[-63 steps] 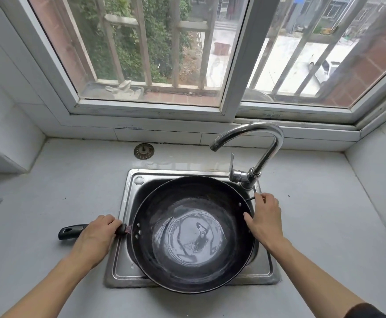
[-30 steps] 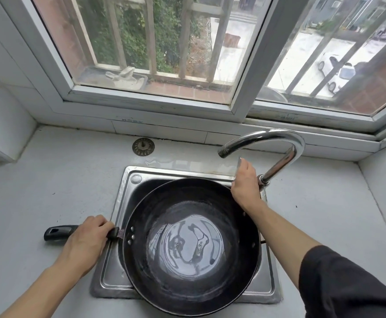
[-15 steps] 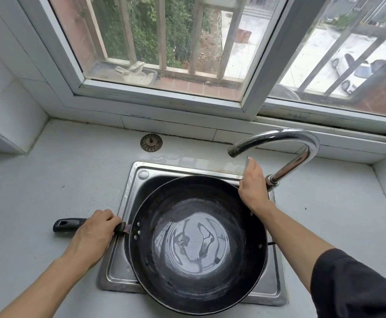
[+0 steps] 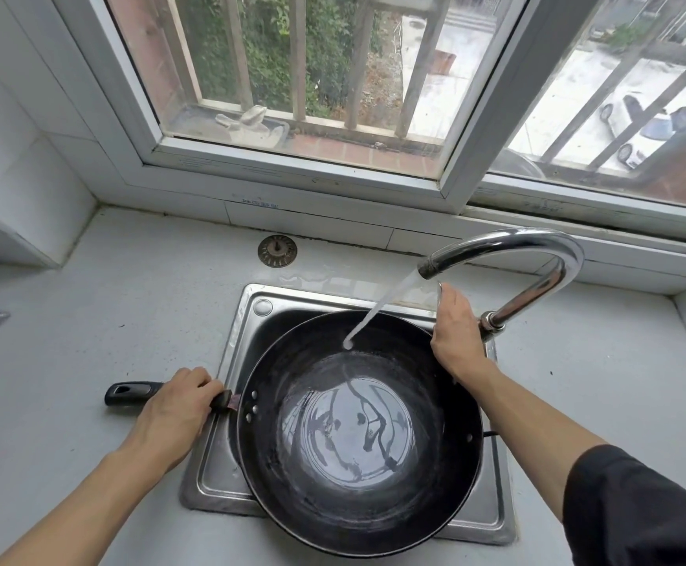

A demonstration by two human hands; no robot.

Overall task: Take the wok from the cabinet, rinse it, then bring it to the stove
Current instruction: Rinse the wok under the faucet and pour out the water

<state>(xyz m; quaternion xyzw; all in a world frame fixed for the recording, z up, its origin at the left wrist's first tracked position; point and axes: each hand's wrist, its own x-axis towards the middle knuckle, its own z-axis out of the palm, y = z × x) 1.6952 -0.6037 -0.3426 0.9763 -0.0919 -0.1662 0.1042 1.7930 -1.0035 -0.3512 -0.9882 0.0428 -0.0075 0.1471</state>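
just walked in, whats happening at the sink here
A person is rinsing a black wok that sits over the sink. The left hand grips the wok's handle, and the right hand is on the faucet lever. Water runs from the spout onto the wok's far inner wall, pooling at the bottom.

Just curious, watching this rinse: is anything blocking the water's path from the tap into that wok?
Nothing visible does. The stream falls freely from the faucet spout onto the wok and its far inner wall, passing left of the right hand.
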